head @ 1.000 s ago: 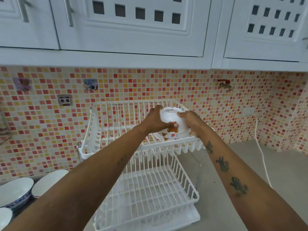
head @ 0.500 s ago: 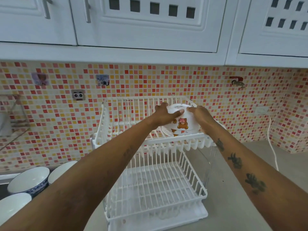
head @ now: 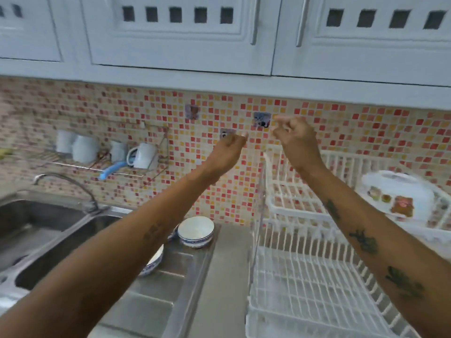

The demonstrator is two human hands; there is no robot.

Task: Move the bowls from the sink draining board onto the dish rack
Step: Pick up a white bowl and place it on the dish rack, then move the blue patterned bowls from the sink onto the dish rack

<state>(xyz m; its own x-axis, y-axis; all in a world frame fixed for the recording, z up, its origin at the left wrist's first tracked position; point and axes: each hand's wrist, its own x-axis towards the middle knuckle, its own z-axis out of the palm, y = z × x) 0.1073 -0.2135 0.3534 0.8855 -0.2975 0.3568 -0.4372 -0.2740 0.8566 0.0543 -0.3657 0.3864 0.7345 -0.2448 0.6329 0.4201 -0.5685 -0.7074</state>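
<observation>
A white bowl with bear pictures (head: 400, 195) lies upside down on the top tier of the white two-tier dish rack (head: 300, 211) at the right. My left hand (head: 228, 152) and my right hand (head: 295, 139) are raised in front of the tiled wall, left of the rack, both holding nothing with fingers loosely curled. On the steel draining board (head: 170, 289) stands a white bowl with a blue pattern (head: 196, 231). A second such bowl (head: 152, 263) is mostly hidden under my left forearm.
A steel double sink (head: 39, 240) with a curved tap (head: 66, 184) sits at the left. A wall shelf (head: 102, 164) holds white mugs and a blue-handled tool. White cupboards hang overhead. The rack's lower tier (head: 305, 293) has nothing in it.
Both hands have let go of the bear bowl, which stays on the top tier. The hands have swung left and up, and the view has turned left toward the sink.
</observation>
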